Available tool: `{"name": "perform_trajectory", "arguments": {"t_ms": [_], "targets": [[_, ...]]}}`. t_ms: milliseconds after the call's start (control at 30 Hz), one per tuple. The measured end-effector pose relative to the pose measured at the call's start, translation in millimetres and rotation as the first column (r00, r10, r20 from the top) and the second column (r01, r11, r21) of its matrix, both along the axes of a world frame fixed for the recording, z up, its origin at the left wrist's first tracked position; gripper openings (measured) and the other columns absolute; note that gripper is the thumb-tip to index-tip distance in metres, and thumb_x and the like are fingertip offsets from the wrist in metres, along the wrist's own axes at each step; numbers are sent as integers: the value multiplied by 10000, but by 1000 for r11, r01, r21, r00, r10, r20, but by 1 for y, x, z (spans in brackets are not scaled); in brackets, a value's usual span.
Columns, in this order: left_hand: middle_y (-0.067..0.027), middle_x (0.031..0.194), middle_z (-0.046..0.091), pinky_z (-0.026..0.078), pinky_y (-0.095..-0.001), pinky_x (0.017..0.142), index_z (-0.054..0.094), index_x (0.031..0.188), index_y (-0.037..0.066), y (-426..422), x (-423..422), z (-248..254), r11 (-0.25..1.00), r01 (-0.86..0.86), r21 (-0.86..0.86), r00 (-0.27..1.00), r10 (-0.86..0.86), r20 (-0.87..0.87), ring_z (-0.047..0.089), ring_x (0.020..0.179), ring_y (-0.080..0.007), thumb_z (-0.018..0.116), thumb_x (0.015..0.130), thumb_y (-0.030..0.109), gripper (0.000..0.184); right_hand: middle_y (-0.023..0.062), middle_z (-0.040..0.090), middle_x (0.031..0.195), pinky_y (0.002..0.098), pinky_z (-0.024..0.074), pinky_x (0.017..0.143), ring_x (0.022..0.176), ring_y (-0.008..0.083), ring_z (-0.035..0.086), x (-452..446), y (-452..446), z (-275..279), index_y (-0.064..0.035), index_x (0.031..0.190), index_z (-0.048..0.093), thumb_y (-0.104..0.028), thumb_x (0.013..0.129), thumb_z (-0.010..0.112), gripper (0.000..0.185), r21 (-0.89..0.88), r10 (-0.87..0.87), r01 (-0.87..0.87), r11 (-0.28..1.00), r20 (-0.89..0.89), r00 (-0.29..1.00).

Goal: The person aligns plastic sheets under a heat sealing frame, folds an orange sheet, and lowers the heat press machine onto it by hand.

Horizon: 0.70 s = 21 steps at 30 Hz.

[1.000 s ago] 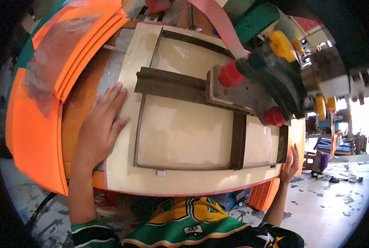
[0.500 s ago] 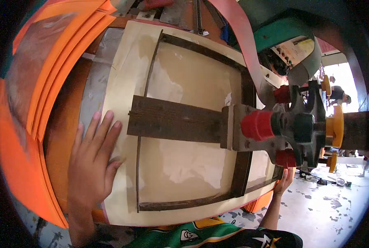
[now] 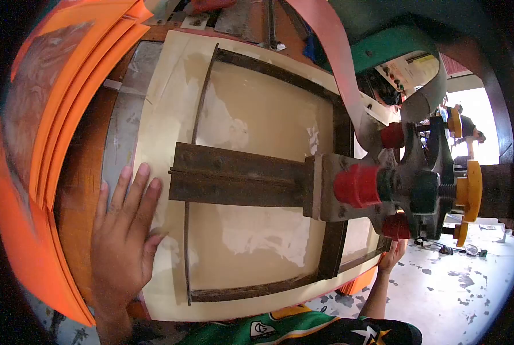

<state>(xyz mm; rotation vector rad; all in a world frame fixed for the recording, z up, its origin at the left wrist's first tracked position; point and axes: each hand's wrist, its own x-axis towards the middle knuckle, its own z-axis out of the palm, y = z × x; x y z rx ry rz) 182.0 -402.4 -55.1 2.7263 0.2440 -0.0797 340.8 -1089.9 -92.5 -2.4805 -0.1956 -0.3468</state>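
My left hand (image 3: 123,230) lies flat with fingers spread on the left margin of a cream board (image 3: 159,115), its fingertips toward the grey strip beside it. At the board's lower right edge is my right hand (image 3: 392,257), partly hidden by the machine; its fingers reach up at the corner, and whether they grip the edge is unclear. Over the board lies a dark metal frame (image 3: 331,247). A dark flat bar (image 3: 239,175) crosses the frame and joins a clamp head with red knobs (image 3: 357,185) and yellow wing nuts (image 3: 468,191).
Orange sheets (image 3: 67,115) are stacked at the left, with a clear plastic piece on top. A pink strap (image 3: 337,52) curves down to the machine. Beyond the machine, at the right, a person (image 3: 469,132) is visible. More orange sheets (image 3: 357,283) stand below the board.
The view has swung, so the bar and clamp head now appear lower and more level. Both hands keep to the board's edges; my left hand looks slightly more spread.
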Motion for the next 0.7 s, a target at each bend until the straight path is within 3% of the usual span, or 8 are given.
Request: {"name": "perform_trajectory", "arguments": {"t_ms": [67,100,167,200,333,400,467,700], "targets": [[-167,1691,290,127,-573,1283,354,1609,63,1,0,0,1000,17,12,997,-16,-74,231,1574,-385,603,911,217,758,117,658,1238,369,463,998,1149,225,605,2,17,0,45,1285,625,-384,1074,555,483,89,-8,7,996,12,1000],[-167,1691,290,127,-573,1283,354,1609,63,1,0,0,1000,19,15,997,-18,-74,231,1574,-385,603,911,217,758,117,658,1238,369,463,998,1149,225,605,2,22,1,45,1285,625,-384,1074,555,483,92,-10,9,996,12,1000],[-166,1696,277,137,-565,1283,343,1615,63,1,0,1,999,27,35,997,-25,-68,225,1576,-382,593,907,184,761,135,657,1278,373,463,1007,1175,230,605,1,35,6,59,1345,605,-373,1071,554,514,-14,-58,60,998,84,995],[-166,1696,277,137,-565,1283,343,1615,63,0,0,2,999,27,39,997,-24,-71,225,1576,-382,593,907,184,761,145,649,1352,382,409,1098,1267,252,574,0,48,15,35,1346,627,-266,1099,483,415,-46,-44,47,998,61,997],[-154,1704,263,145,-554,1282,331,1620,58,-3,-1,6,999,9,31,998,-7,-61,219,1578,-375,570,923,180,747,173,625,1402,404,405,1130,1318,285,568,6,55,18,56,1387,589,-368,1100,478,523,-136,-6,19,991,96,995],[-148,1706,260,148,-549,1282,327,1621,58,-5,0,1,999,10,43,998,-8,-60,219,1579,-372,561,930,187,741,197,584,1460,430,376,1174,1388,304,517,7,51,15,59,1385,588,-331,1100,486,494,-98,22,-11,995,108,994],[-123,1675,340,199,-539,1272,403,1592,104,-5,-3,-9,1000,-18,14,995,17,99,301,1547,-366,567,949,192,669,223,532,1517,460,346,1209,1444,328,465,8,50,11,61,1382,588,-277,1098,492,451,-15,33,-32,999,94,995],[-129,1653,380,204,-519,1278,438,1578,111,0,-12,-11,988,9,156,985,-35,167,342,1534,-324,486,1026,234,568,200,569,1490,424,405,1180,1407,289,514,8,47,14,34,1405,594,-214,1091,523,407,-54,66,-60,997,115,991]]}}
